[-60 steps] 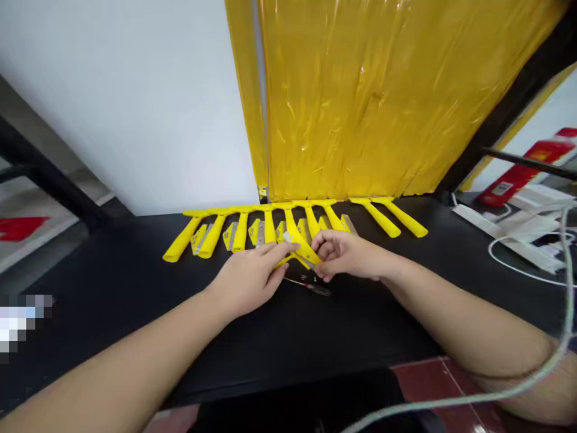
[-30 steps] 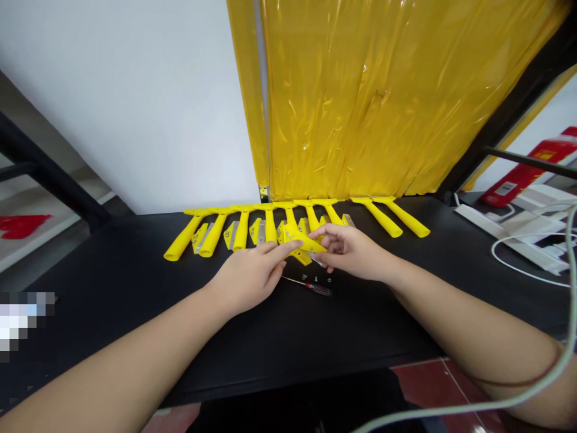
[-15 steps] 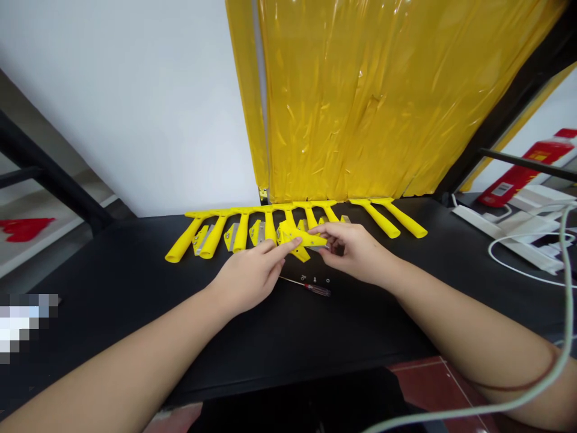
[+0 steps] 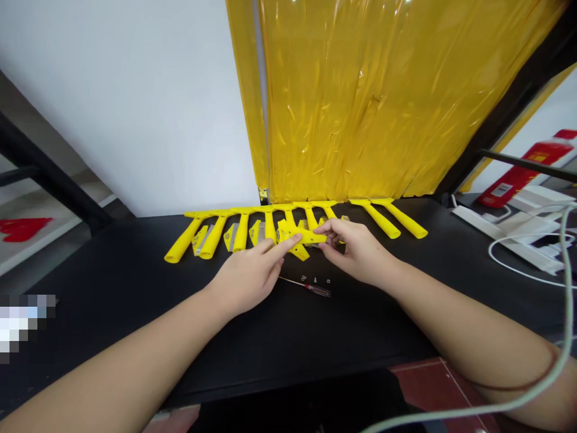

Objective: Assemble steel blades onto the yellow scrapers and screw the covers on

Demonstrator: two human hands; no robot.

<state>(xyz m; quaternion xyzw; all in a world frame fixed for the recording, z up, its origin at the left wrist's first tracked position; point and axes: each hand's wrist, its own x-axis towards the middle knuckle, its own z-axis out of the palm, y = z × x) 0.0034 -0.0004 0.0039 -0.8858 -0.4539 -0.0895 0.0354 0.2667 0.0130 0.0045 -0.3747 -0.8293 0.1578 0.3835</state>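
Observation:
Between my hands is a yellow plastic plate (image 4: 315, 237) with small holes, held above the black table. My right hand (image 4: 356, 245) pinches its right end between thumb and fingers. The index finger of my left hand (image 4: 252, 270) presses on its left part, with the thumb below and the other fingers curled. Behind and below it, another angular yellow piece (image 4: 299, 252) shows in part; I cannot tell whether the two are joined. A screwdriver (image 4: 318, 291) with a clear, red-ended handle lies just below, near several tiny metal parts (image 4: 315, 280).
A row of yellow T-shaped handles (image 4: 180, 243) lines the table's back edge, with yellow and metal blade pieces (image 4: 231, 237) between them. Two more handles (image 4: 381, 219) lie right. A power strip (image 4: 509, 234), red bottle (image 4: 525, 171) and white cable (image 4: 565, 288) are at the right.
My right fingers have shifted slightly on the yellow plate, and its right end is tilted a little differently. My left hand stays almost still.

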